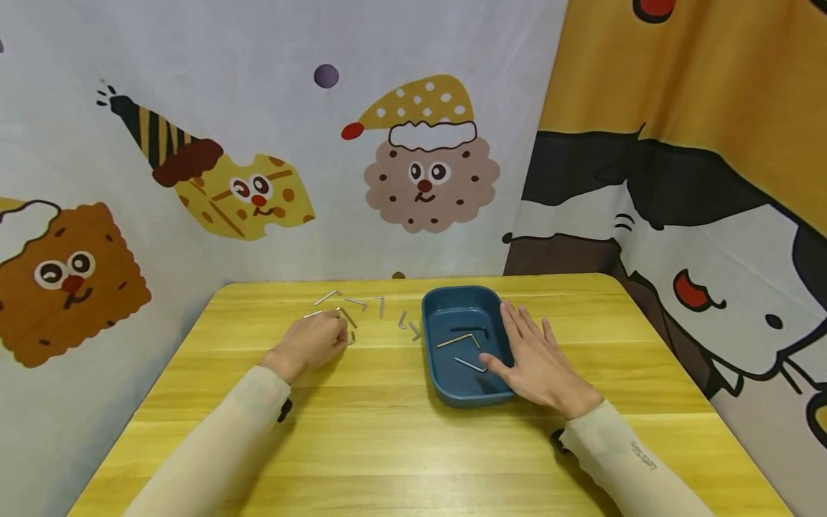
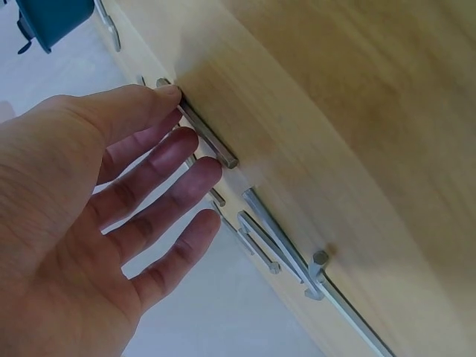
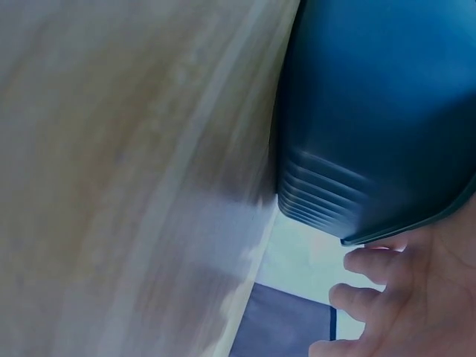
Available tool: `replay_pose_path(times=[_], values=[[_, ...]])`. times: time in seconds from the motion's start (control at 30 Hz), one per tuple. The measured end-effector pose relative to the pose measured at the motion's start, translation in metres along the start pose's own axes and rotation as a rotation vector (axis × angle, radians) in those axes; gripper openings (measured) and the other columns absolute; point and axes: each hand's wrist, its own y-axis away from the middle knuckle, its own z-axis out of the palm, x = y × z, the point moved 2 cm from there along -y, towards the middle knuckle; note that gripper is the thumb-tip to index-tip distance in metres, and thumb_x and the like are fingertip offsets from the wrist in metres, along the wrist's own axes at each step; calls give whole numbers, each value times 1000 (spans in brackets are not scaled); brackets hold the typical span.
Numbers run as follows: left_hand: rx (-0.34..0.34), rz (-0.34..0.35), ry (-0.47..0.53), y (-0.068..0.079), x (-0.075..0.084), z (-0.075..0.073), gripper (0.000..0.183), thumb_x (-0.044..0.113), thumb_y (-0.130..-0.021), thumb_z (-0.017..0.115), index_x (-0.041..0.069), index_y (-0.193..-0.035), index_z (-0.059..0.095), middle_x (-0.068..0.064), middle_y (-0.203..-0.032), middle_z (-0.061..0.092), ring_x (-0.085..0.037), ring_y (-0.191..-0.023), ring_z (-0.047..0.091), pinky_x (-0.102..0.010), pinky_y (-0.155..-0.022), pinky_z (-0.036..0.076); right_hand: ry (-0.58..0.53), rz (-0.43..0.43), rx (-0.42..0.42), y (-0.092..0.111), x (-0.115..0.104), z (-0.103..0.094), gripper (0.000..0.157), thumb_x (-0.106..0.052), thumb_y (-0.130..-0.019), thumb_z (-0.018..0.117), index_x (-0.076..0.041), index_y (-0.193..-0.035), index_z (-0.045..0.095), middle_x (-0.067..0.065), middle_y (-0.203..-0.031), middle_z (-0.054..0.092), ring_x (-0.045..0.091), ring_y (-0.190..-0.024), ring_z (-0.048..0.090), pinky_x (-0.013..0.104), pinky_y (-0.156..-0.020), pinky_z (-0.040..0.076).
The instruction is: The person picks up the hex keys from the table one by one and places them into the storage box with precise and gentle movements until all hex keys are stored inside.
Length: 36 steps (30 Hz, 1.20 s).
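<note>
My left hand (image 1: pixel 312 342) is low over the table's left part, and in the left wrist view its thumb and forefinger pinch one end of a small hex key (image 2: pixel 210 139). The other fingers are loosely bent. At the blue tray (image 1: pixel 472 401), my right hand (image 1: pixel 539 362) rests straight, spread fingers against the right side, with the thumb over the rim. Inside the tray lie a black hex key (image 1: pixel 470 329), a brass-coloured hex key (image 1: pixel 457 339) and a silver hex key (image 1: pixel 470 365).
Several loose hex keys (image 1: pixel 381 307) are scattered on the wooden table (image 1: pixel 362 445) between the left hand and the tray and behind that hand. A printed curtain (image 1: pixel 271 129) hangs behind the table's far edge, with another patterned cloth (image 1: pixel 711 273) at the right.
</note>
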Motion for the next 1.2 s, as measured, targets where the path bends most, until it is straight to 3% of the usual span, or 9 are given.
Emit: replay_pose_path(times=[0.37,0.97,1.2], values=[[-2,16,-11,-5,4,2,9,5,-107,75,10,-104,83,-5,-107,77,-23,-96,79,-43,-89,70,4,7,-2,6,4,0,108,-74,-115,54,-5,-187,14,21,-196,17,54,-181,17,86,-141,9],[1,2,-9,0,-1,1,15,2,-108,67,8,-108,81,-5,-107,77,-22,-96,78,-43,-88,70,-11,5,-3,0,1,2,111,-79,-113,54,-6,-187,14,19,-197,14,53,-182,15,84,-142,7],[10,-6,19,-1,-2,-2,11,2,-109,63,8,-105,72,-3,-97,74,-16,-87,70,-41,-82,66,0,1,-3,-1,0,0,110,-77,-114,54,-5,-187,14,20,-196,16,53,-182,15,84,-142,8]])
